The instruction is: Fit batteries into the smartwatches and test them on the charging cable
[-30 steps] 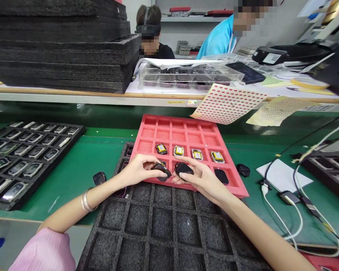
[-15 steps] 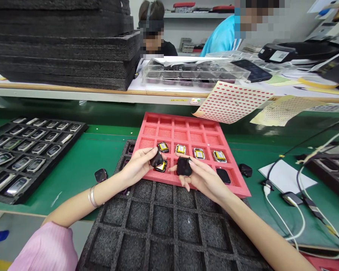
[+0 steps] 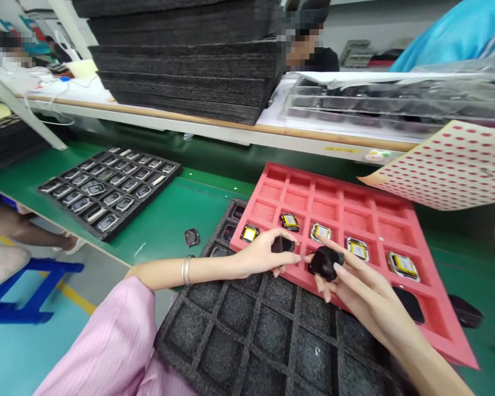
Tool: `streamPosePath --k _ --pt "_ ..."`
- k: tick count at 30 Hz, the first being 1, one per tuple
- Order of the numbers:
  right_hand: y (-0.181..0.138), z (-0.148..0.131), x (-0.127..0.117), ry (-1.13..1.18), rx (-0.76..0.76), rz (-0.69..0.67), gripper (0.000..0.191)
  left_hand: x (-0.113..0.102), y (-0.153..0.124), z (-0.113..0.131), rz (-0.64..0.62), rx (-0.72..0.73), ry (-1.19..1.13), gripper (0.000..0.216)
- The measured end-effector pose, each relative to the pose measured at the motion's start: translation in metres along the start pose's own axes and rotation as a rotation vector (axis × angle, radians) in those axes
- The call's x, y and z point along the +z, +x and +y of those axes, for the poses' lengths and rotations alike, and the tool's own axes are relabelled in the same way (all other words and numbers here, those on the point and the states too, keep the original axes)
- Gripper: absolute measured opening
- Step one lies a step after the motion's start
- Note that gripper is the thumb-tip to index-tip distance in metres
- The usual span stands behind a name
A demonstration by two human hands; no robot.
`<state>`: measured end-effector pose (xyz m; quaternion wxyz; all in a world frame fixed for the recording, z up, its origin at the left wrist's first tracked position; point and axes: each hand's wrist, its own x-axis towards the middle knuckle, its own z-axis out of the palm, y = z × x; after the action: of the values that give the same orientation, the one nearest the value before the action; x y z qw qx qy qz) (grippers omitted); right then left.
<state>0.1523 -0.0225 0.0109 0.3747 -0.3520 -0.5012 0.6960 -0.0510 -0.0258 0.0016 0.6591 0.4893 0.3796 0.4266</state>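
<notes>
My left hand (image 3: 260, 254) grips a small dark watch part (image 3: 282, 245) between thumb and fingers, above the front edge of the pink foam tray (image 3: 365, 223). Close beside it, my right hand (image 3: 361, 283) is closed on a black rounded-square watch screen (image 3: 325, 262), its glossy face turned upward. Several watch cases with yellow batteries sit in the pink tray's pockets, such as the silver-rimmed case (image 3: 357, 249). Another black screen (image 3: 409, 303) lies in a pocket at the right front. Under my forearms is a black foam tray (image 3: 247, 335) with bare pockets showing.
A loose watch part (image 3: 191, 237) lies on the green table (image 3: 157, 223), left of the trays. Farther left is a black tray filled with watch cases (image 3: 111, 190). Stacked black foam (image 3: 190, 66) and clear plastic trays (image 3: 355, 104) occupy the shelf; a dotted sticker sheet (image 3: 449, 165) hangs off it.
The view has swung left, so the trays appear farther right. My hands have come closer together. Both still hold dark parts, and the left one's part is now tilted flatter.
</notes>
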Motion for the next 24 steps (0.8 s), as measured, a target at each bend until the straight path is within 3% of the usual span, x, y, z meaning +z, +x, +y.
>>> streamPosePath --k 3,9,24 --pt "0.000 0.002 0.000 -0.021 0.001 0.008 0.045 -0.003 -0.001 -0.001 -0.041 0.036 0.127 0.028" --pt "0.001 0.005 0.001 -0.038 -0.004 -0.060 0.034 -0.008 -0.001 -0.003 -0.024 0.303 0.472 0.013" --pt "-0.005 0.001 0.000 0.078 0.052 -0.136 0.038 0.001 -0.006 -0.012 -0.047 0.294 0.660 0.012"
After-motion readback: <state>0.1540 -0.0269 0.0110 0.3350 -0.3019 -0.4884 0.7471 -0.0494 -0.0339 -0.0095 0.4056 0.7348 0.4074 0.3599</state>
